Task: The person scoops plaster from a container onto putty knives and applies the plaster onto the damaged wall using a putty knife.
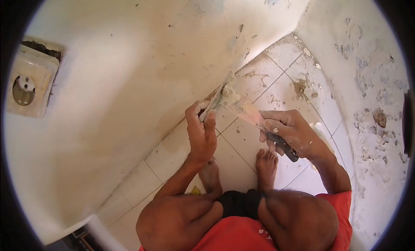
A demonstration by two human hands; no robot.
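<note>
Left hand: at the dial's centre, fingers and thumb closed on the thin flat scraper; bare left hand [202,134], whitish residue on fingertips.
Scraper: thin, flat, pale-smeared scraper [211,105], tilted, top end toward 12 o'clock; handle not discernible.
Right hand: bare right hand [296,129], 3 o'clock, wrapped around the black handle; pale specks on skin.
Knife: putty knife with black handle and broad, pale-smeared blade [250,115] – blade pointing to 10 o'clock, its far end meeting the scraper.
Paste: soft off-white paste [230,94], one lump, 12 to 1 o'clock, where the two blades meet.
Socket: round recessed power outlet in a cream plastic plate [39,89], 9 o'clock, dark gap along its top edge.
Left wall: smooth cream wall [116,78], chipped spots toward 12 o'clock.
Right wall: whitish wall, pitted and flaking [367,82], 2 to 4 o'clock.
Floor: white square tiles [235,149], brown smears and crumbs toward 1 o'clock.
Feet: bare left foot [210,176], 6 o'clock; bare right foot [266,166], 4 o'clock.
Clothing: red fabric garment [233,233], 6 o'clock.
</note>
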